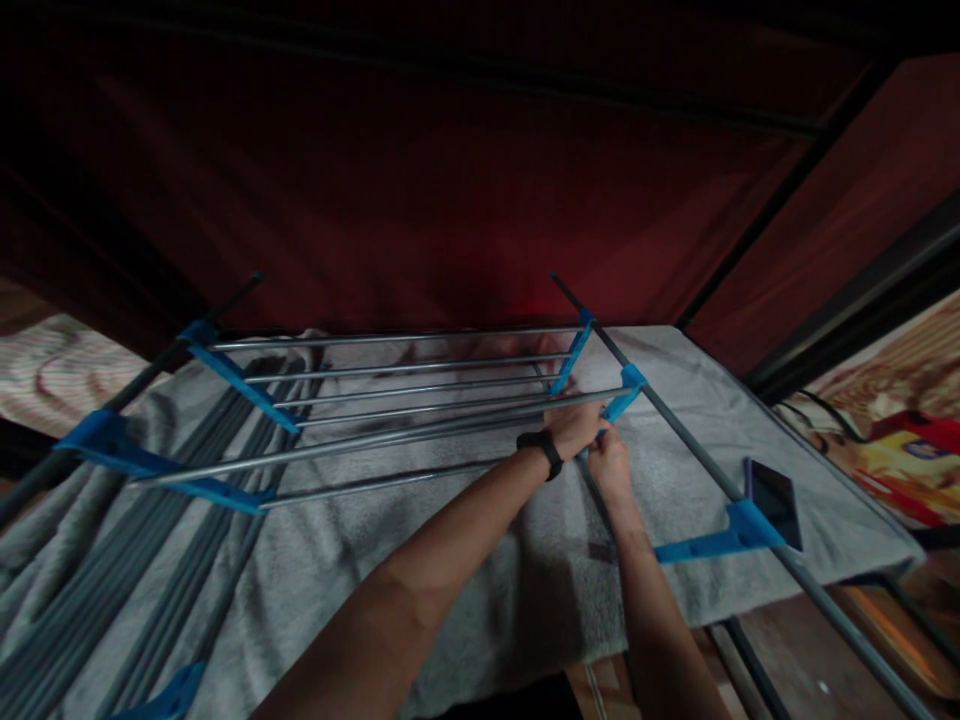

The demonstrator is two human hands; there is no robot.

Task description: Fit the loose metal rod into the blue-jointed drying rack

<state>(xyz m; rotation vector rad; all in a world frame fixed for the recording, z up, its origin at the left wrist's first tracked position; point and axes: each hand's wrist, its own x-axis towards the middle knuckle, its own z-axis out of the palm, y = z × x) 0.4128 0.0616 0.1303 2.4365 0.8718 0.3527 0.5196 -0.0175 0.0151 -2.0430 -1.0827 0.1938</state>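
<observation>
Left of the phone [775, 503] stood the metal rack [420, 389]; there the left hand [574, 426] and right hand [610, 462] clasped the lower end of its blue bracket [619, 405], grip partly hidden; uneven pushing risked springing a rod [442, 428] loose.

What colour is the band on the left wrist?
Black; the band shows best in the head view.

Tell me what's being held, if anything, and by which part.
The left hand and right hand appear to grip a blue bracket near its end away from the pole; exact finger contact is hidden.
</observation>
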